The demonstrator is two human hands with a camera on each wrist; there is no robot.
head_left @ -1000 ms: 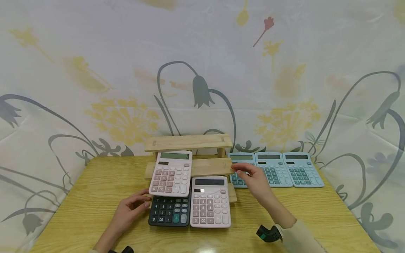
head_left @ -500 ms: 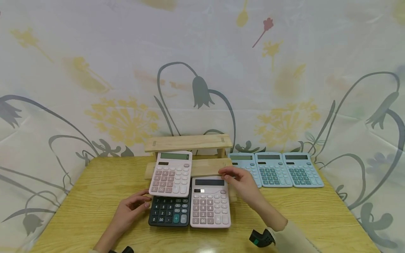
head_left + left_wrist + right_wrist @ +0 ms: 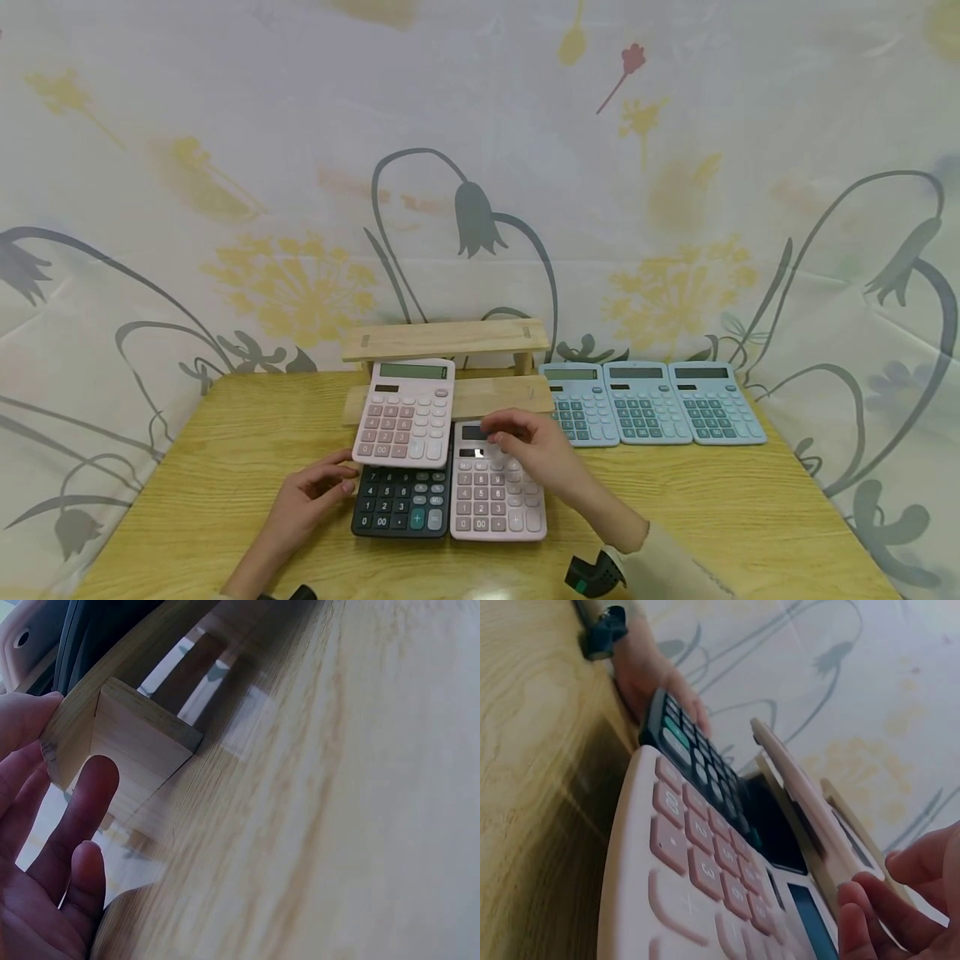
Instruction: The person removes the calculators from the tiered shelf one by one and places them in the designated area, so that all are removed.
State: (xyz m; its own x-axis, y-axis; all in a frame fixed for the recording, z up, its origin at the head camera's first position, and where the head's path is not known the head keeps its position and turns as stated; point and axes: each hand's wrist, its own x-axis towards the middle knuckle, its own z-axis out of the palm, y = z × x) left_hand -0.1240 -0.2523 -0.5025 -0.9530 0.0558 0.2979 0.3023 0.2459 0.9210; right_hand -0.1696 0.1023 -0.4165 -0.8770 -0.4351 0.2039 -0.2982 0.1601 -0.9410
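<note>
A wooden tiered rack [image 3: 446,337] stands mid-table. One pink calculator [image 3: 390,425] leans on its middle tier at the left, overlapping the top of a black calculator [image 3: 401,517] on the lowest tier. Right of the black one stands a second pink calculator [image 3: 487,500]. My left hand [image 3: 307,500] holds the left end of the lower board [image 3: 75,735], two fingers standing free in the left wrist view. My right hand [image 3: 536,454] is over the upper part of the right pink calculator, fingers loosely bent and holding nothing; whether it touches the keys or display I cannot tell.
Several blue calculators in a row, among them the rightmost blue calculator [image 3: 716,404], lie right of the rack. A patterned cloth [image 3: 480,167] hangs behind the wooden table [image 3: 712,517].
From the rack's right side by the nearest blue calculator, my right hand has moved left and toward me, over the right pink calculator. My left hand and the calculators have stayed put.
</note>
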